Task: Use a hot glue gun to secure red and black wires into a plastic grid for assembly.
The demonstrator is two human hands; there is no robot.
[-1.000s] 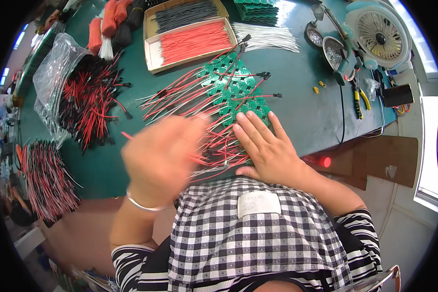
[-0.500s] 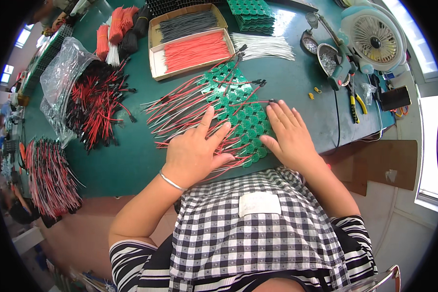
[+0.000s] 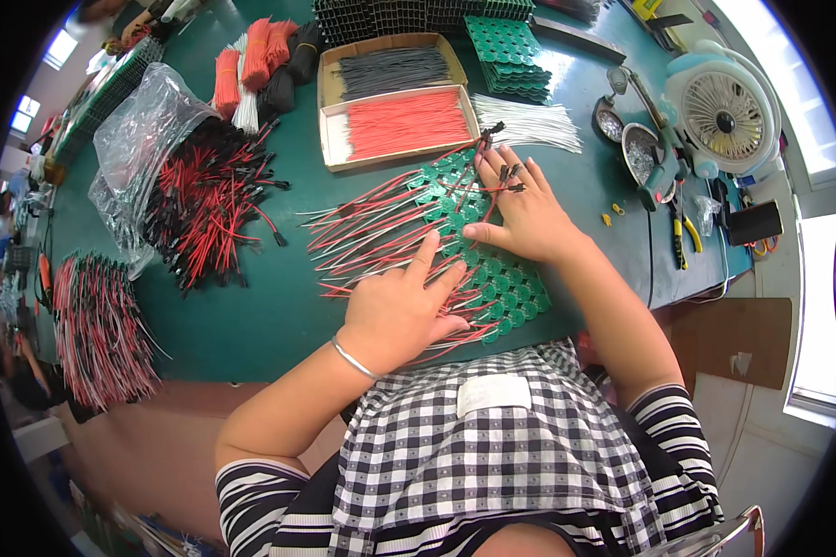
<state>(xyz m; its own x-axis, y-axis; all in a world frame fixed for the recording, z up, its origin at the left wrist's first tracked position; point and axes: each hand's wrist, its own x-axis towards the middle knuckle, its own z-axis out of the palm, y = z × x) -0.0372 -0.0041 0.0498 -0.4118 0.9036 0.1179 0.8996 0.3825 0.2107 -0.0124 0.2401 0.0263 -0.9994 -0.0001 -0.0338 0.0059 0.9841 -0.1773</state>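
A panel of round green circuit boards (image 3: 515, 290) lies in front of me. Red and white wires (image 3: 372, 237) run out from it to the left. My left hand (image 3: 395, 306) rests on the wires at the panel's near left side, fingers spread, gripping nothing. Across the panel's far right part my right hand (image 3: 534, 221) lies flat with its fingers stretched out. Small black connectors (image 3: 511, 178) on wire leads show over its fingers. Another black connector pair (image 3: 490, 132) sits just past its fingertips.
Beyond the panel stand boxes of red wires (image 3: 409, 123) and black wires (image 3: 390, 72), beside white wires (image 3: 529, 125) and stacked green panels (image 3: 511, 70). Connector leads (image 3: 214, 200) spill from a plastic bag (image 3: 144, 130) at left. A fan (image 3: 724, 116), soldering stand (image 3: 655, 153) and pliers (image 3: 685, 237) are at right.
My right hand has moved from the panel's right edge to its far part, by the black connectors. My left hand stays on the wires. The whole view has shifted slightly.
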